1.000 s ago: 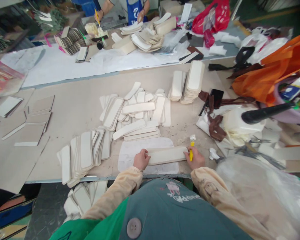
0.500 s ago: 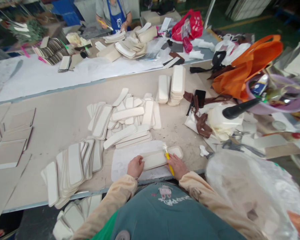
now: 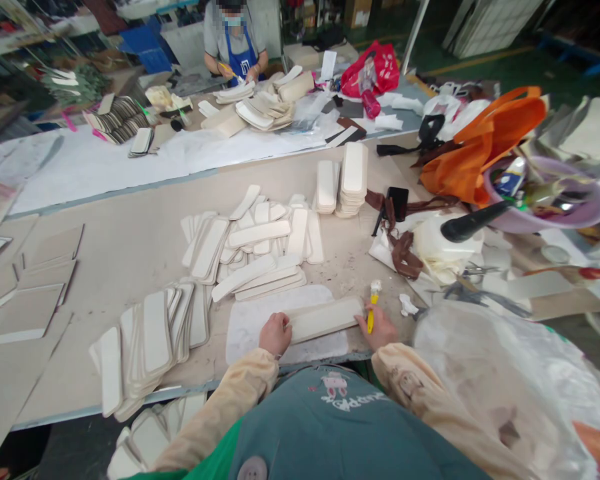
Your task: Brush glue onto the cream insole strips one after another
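Observation:
My left hand [image 3: 275, 333] presses the left end of a long cream padded strip [image 3: 325, 318] that lies on a white mat [image 3: 250, 323] at the table's near edge. At the strip's right end, my right hand [image 3: 380, 328] grips a yellow-handled brush [image 3: 373, 307] with its white bristles pointing away from me. A loose pile of similar cream strips [image 3: 253, 243] sits just beyond the mat. A fanned row of strips [image 3: 150, 333] lies to the left.
Two neat stacks of strips [image 3: 347, 177] stand behind the pile. Brown straps [image 3: 405, 250], a black handle [image 3: 473, 222], an orange bag [image 3: 485, 143] and a purple tub [image 3: 555, 200] crowd the right. Cardboard sheets [image 3: 35, 273] lie left. A person in a blue apron [image 3: 235, 43] works at the far table.
My right hand has carried the brush from over the middle of the strip back to its right end. My left hand still holds the left end.

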{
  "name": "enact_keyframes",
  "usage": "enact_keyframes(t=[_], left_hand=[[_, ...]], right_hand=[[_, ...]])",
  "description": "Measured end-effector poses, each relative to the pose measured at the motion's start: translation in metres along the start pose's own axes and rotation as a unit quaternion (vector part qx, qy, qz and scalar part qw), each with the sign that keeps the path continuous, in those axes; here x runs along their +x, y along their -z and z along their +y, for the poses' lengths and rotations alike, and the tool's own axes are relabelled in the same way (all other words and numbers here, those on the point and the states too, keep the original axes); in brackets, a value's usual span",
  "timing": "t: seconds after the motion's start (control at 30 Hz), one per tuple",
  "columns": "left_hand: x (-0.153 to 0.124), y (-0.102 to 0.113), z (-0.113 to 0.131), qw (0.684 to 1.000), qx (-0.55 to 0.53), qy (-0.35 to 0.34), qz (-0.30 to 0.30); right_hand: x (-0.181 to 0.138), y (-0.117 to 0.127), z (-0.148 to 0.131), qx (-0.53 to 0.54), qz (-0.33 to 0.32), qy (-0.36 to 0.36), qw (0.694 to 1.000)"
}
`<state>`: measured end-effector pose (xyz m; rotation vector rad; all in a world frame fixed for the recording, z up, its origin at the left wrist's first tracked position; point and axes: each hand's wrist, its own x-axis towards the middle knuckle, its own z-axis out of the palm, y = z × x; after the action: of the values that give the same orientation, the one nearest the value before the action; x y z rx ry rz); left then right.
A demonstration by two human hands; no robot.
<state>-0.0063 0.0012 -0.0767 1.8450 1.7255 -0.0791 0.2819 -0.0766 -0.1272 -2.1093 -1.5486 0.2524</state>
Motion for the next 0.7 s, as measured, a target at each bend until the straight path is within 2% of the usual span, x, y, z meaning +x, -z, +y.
enact_keyframes(t=[0.23, 0.43, 0.7], left_hand=[[0.000, 0.003, -0.001, 1.000, 0.007, -0.020, -0.007], [0.002, 0.002, -0.003, 0.999, 0.015, -0.028, -0.016], [0.002, 0.005, -0.002, 0.999, 0.016, -0.037, -0.033]], right_hand=[[0.006, 0.002, -0.006, 0.024, -0.007, -0.025, 0.999], [0.008, 0.001, -0.013, 0.001, -0.007, -0.032, 0.999], [0.015, 0.009, -0.021, 0.066, 0.014, -0.070, 0.995]])
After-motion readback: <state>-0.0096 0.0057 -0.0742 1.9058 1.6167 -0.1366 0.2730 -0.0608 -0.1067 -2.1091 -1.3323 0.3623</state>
